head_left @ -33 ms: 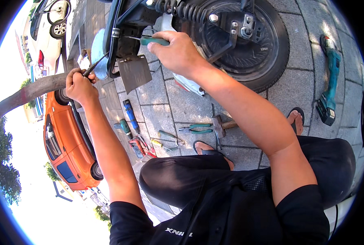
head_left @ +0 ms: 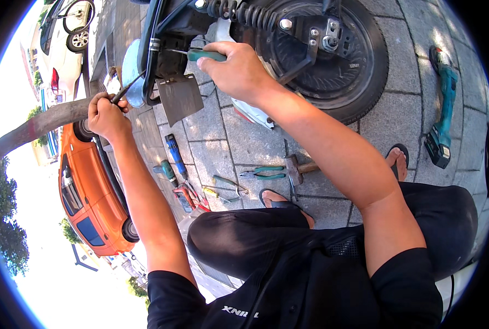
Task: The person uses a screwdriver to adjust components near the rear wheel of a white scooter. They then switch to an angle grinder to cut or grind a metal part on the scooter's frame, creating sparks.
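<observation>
My right hand is closed around the green handle of a screwdriver. Its thin shaft points left into the black frame of a two-wheeled vehicle; the tip's exact seat is hard to see. On the frame's left side, my left hand grips a slim dark rod-like tool, which slants up to the frame's edge. A flat grey plate hangs below the frame between my hands. Right of these stand the black wheel and a coil spring.
On the paving lie pliers, a hammer, a blue tool, a green drill and a yellow-handled screwdriver. A teal angle grinder lies at right. A tree trunk and orange car are at left.
</observation>
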`<action>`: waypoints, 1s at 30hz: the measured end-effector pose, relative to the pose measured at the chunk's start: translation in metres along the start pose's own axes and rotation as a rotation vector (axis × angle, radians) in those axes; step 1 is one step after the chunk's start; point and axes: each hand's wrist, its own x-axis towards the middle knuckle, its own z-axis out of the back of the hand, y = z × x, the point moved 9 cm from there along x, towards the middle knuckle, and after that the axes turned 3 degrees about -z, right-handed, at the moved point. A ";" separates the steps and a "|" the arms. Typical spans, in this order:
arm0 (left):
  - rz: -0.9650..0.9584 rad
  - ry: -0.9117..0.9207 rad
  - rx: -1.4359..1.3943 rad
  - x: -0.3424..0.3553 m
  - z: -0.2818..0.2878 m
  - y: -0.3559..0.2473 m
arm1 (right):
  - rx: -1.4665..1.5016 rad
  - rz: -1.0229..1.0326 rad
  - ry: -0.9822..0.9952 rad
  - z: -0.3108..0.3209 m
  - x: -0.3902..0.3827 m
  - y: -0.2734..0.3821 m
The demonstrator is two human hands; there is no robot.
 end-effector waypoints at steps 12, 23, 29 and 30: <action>-0.015 0.013 -0.004 0.001 -0.001 -0.001 | -0.108 -0.018 0.049 0.000 0.005 0.000; -0.029 0.014 -0.005 0.001 0.000 -0.002 | -0.182 -0.013 0.072 0.001 0.008 0.006; -0.025 0.000 0.014 0.003 0.005 0.004 | -0.213 -0.457 0.422 -0.012 0.030 -0.015; -0.021 -0.011 0.023 0.003 0.006 0.004 | -0.188 -0.498 0.434 -0.013 0.031 -0.014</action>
